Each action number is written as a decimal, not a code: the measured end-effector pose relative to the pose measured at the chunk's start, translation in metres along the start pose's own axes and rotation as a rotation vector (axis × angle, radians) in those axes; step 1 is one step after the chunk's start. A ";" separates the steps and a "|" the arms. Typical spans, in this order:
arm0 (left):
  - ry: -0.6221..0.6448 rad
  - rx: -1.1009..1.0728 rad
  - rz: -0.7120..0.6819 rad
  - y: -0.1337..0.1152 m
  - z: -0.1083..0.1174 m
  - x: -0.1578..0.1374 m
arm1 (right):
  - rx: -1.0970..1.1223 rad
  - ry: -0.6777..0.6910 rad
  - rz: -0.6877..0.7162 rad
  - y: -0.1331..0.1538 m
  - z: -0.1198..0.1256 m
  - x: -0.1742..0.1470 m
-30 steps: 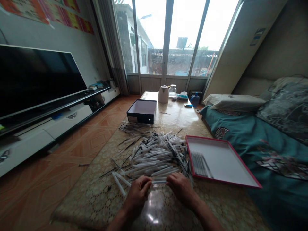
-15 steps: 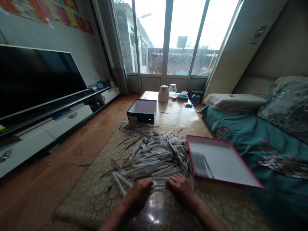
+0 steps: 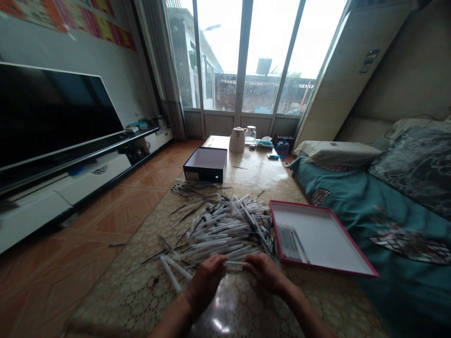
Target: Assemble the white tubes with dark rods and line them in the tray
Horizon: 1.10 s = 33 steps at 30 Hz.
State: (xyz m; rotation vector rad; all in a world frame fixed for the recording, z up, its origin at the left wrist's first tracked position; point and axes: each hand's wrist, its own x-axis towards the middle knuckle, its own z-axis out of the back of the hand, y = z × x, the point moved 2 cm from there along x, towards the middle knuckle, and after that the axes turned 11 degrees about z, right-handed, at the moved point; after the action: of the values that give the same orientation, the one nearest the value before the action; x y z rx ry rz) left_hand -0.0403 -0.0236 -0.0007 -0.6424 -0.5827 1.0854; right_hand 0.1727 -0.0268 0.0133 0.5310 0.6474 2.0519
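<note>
My left hand (image 3: 208, 277) and my right hand (image 3: 265, 272) are closed on opposite ends of a thin whitish pen (image 3: 234, 264), held level just above the near part of the table. Right behind it spreads a loose heap of white pen barrels (image 3: 221, 230), with dark caps and thin black refills among them. Two white barrels (image 3: 172, 274) lie apart, to the left of my left hand. Beyond my right hand is a shallow red-rimmed box lid (image 3: 331, 234). Several pens (image 3: 291, 241) lie side by side along its left part. My fingers cover both tips of the held pen.
An open dark box (image 3: 204, 174) stands behind the heap on the patterned table (image 3: 116, 291). Farther back are a kettle (image 3: 237, 140), a glass jar (image 3: 250, 135) and a tissue pack (image 3: 264, 144). A teal-covered sofa (image 3: 352, 197) borders the right side, a television (image 3: 56, 112) the left.
My hands, still on the same pen, have risen slightly toward the heap. The whole view has shifted a little to the left with my head.
</note>
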 end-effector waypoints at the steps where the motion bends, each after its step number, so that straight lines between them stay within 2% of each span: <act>1: -0.034 -0.032 0.013 -0.001 0.001 0.003 | 0.012 -0.033 -0.004 -0.003 0.006 -0.001; 4: -0.117 -0.093 0.058 -0.002 0.002 0.009 | 0.050 -0.166 -0.045 -0.020 0.032 -0.009; 6: -0.156 -0.115 0.093 -0.001 0.002 0.010 | 0.034 -0.314 -0.129 -0.040 0.054 -0.019; 9: -0.178 -0.131 0.105 -0.001 0.001 0.010 | -0.154 -0.582 -0.410 -0.078 0.087 -0.040; 10: -0.178 -0.134 0.100 -0.002 0.001 0.010 | -0.245 -0.615 -0.549 -0.090 0.095 -0.047; 12: -0.183 -0.142 0.094 -0.003 0.002 0.010 | -0.402 -0.554 -0.788 -0.111 0.105 -0.059; 14: -0.193 -0.151 0.092 -0.004 0.003 0.011 | -0.452 -0.491 -0.883 -0.123 0.110 -0.067; 18: -0.191 -0.164 0.100 -0.007 0.004 0.011 | -0.459 -0.412 -0.880 -0.131 0.107 -0.072; 27: -0.179 -0.181 0.112 -0.008 0.004 0.008 | -0.460 -0.272 -0.710 -0.139 0.090 -0.069; 31: -0.189 -0.181 0.105 -0.010 0.006 0.006 | -0.474 -0.269 -0.756 -0.138 0.089 -0.070; 33: -0.198 -0.179 0.087 -0.011 0.005 0.004 | -0.503 -0.314 -0.781 -0.131 0.089 -0.070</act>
State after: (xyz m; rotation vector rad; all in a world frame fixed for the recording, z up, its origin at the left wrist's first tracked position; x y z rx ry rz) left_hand -0.0359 -0.0220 0.0113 -0.7255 -0.8364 1.1953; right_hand 0.3431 -0.0034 -0.0084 0.2323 0.0937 1.2771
